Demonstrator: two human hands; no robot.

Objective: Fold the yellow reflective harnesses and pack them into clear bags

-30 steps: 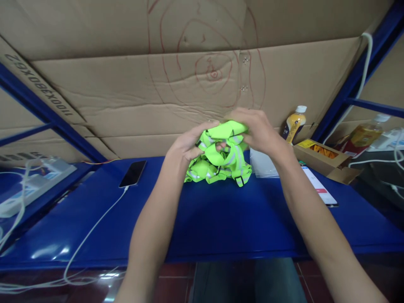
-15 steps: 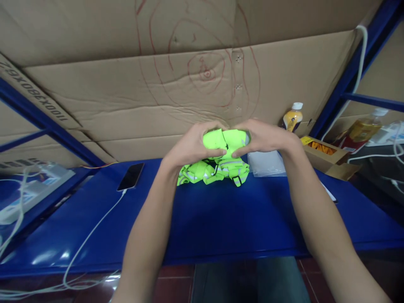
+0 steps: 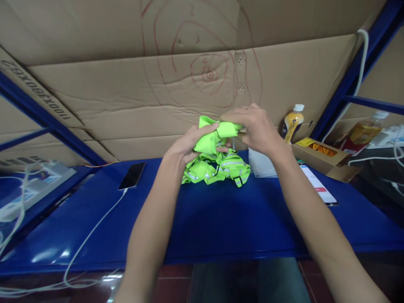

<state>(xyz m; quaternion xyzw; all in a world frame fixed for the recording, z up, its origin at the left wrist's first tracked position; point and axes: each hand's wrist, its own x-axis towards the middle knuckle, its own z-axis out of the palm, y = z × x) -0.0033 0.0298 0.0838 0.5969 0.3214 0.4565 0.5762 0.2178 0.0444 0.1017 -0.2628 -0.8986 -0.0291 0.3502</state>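
Observation:
A bunched neon-green reflective strap (image 3: 206,143) is held between my two hands, just above the tabletop. My left hand (image 3: 188,143) grips it from the left, thumb on top and fingertips showing underneath. At its right end my right hand (image 3: 254,128) is closed on a flat fold of the same material. Below lies a heap of reflective harness straps (image 3: 232,166) with silver stripes and black buckles, on the blue table (image 3: 233,223). Whether the held piece joins the heap cannot be seen. A clear plastic bag (image 3: 261,164) lies partly behind my right forearm.
At the right are a juice bottle (image 3: 292,123), an open cardboard box (image 3: 325,155) with orange packets and a lit phone (image 3: 318,185). Another phone (image 3: 131,176) lies left on a white cable (image 3: 94,229), near a power strip (image 3: 38,189). A cardboard wall (image 3: 126,92) stands behind.
My right hand has shifted up and slightly right, turning over the strap's end. The rolled green bundle now looks looser and tilted. My left hand has moved a little lower around it.

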